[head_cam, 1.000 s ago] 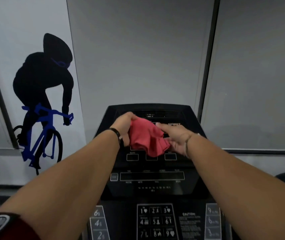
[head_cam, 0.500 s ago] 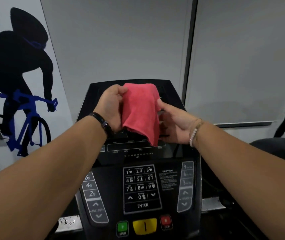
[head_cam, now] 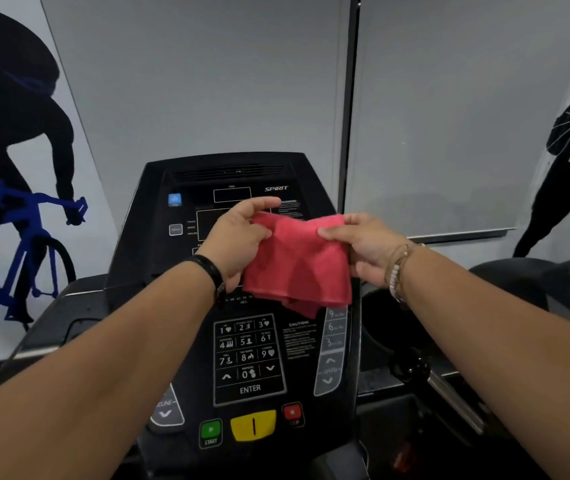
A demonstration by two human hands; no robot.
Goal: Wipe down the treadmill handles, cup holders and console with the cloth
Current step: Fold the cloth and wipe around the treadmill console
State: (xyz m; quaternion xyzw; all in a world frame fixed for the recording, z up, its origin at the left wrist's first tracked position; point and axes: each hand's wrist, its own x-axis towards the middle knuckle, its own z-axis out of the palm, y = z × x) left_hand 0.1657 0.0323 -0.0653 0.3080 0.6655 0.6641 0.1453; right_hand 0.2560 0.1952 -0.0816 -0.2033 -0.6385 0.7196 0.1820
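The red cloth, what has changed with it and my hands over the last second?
The cloth was bunched up at the upper console a second ago, then hung in a narrow drape; now it is pulled out sideways between the two hands. The left hand and right hand have moved apart, each gripping an upper edge. Unchanged: both hands keep hold of it, in front of the console.

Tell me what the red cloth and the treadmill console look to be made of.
Cloth: soft, matte fabric, possibly microfibre; it sags and creases between the left hand and right hand pinching it. Console: hard black plastic, slightly glossy, judging by its moulded edges and faint sheen; the keypad looks like a flat printed membrane panel.
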